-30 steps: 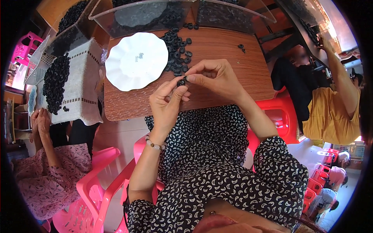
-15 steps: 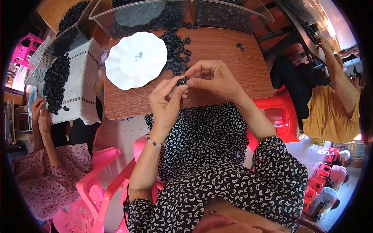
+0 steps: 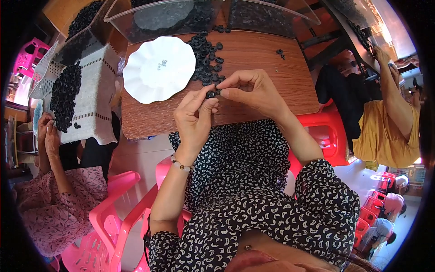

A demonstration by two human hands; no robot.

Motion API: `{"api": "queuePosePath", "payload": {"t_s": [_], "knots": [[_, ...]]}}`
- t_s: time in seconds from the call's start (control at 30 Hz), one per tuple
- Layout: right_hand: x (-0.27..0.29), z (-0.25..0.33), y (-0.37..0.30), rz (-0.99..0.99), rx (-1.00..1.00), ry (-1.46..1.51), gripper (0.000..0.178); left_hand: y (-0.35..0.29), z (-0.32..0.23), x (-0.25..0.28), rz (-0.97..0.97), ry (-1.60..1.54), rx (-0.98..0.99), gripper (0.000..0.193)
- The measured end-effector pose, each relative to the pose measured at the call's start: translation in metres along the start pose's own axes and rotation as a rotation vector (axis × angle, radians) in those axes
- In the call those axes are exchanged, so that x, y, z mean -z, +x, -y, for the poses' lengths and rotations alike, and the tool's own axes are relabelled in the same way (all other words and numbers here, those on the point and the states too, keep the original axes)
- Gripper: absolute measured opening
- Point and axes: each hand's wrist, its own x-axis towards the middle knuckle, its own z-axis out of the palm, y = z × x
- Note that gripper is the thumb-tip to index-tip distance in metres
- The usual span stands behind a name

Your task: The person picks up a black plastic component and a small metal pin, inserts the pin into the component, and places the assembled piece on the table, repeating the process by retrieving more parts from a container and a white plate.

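Note:
My left hand (image 3: 195,109) pinches a small black plastic part (image 3: 210,94) just above the near edge of the brown wooden table (image 3: 263,59). From the right, the thumb and forefinger of my right hand (image 3: 249,90) close on the same part's right end, where a small dark piece shows between the fingertips. Whether that piece is separate I cannot tell. Beyond my hands lies a loose pile of similar black parts (image 3: 206,56). Left of the pile rests a white scalloped plate (image 3: 156,81) with a small printed mark and no parts on it.
Clear plastic bins (image 3: 172,22) holding black parts line the table's far side. Two tiny black parts (image 3: 280,54) lie at the far right. A co-worker on the left handles black parts (image 3: 66,95) on a cloth-covered table (image 3: 93,90); another in yellow (image 3: 389,131) sits at right.
My right fingertips have shifted slightly on the black part, and my left fingers have turned it a little. Both hands stay over the same spot.

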Motion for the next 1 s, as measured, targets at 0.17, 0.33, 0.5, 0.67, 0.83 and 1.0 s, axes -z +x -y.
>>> {"api": "queuePosePath", "payload": {"t_s": [0.17, 0.33, 0.5, 0.67, 0.83, 1.0], "knots": [[-0.003, 0.007, 0.000, 0.005, 0.030, 0.026, 0.018, 0.000, 0.000, 0.000, -0.001, 0.052, -0.034, 0.028], [-0.004, 0.010, 0.000, 0.003, 0.031, -0.069, 0.018, -0.001, 0.002, -0.001, 0.000, 0.092, -0.077, 0.028], [-0.006, 0.010, 0.000, -0.014, 0.049, -0.151, 0.017, -0.001, 0.003, -0.001, -0.002, 0.055, -0.041, 0.027], [-0.006, 0.013, -0.002, -0.023, 0.011, -0.204, 0.016, -0.001, -0.002, -0.002, 0.020, 0.093, -0.050, 0.027], [-0.006, 0.015, -0.004, -0.016, -0.006, -0.210, 0.016, 0.001, -0.003, 0.000, 0.029, 0.265, -0.193, 0.028], [-0.002, 0.013, -0.005, 0.012, -0.052, -0.151, 0.016, 0.000, -0.006, 0.001, 0.033, 0.323, -0.208, 0.026]]}}
